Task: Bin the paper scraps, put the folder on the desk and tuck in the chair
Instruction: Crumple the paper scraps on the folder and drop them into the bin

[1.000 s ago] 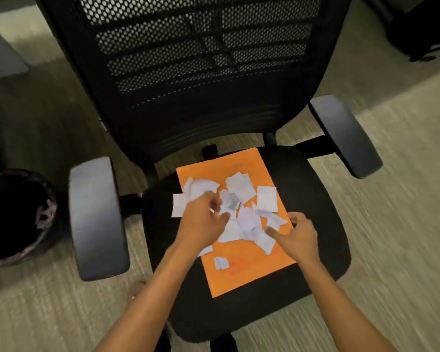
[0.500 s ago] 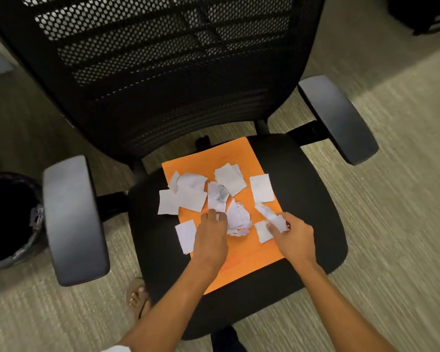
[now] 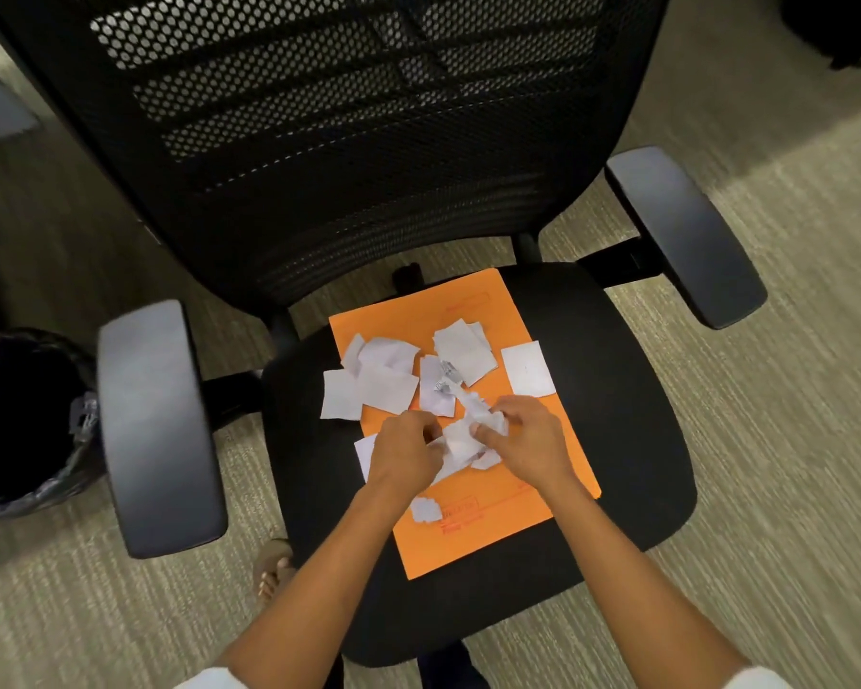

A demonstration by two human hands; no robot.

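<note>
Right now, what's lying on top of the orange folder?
White paper scraps cover the orange folder. The left hand and right hand gather some, hiding whatever lies beneath them.

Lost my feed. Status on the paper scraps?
Left hand and right hand bunching paper scraps together. Loose scraps remain on orange folder. Bin left of the chair, path clear.

**No legible text**

The orange folder (image 3: 468, 310) on the chair seat bears faint red printing: a boxed mark near its far edge and a few lines near its near edge. None of it can be read. Faint marks on the paper scraps (image 3: 463, 348) are also illegible.
</note>
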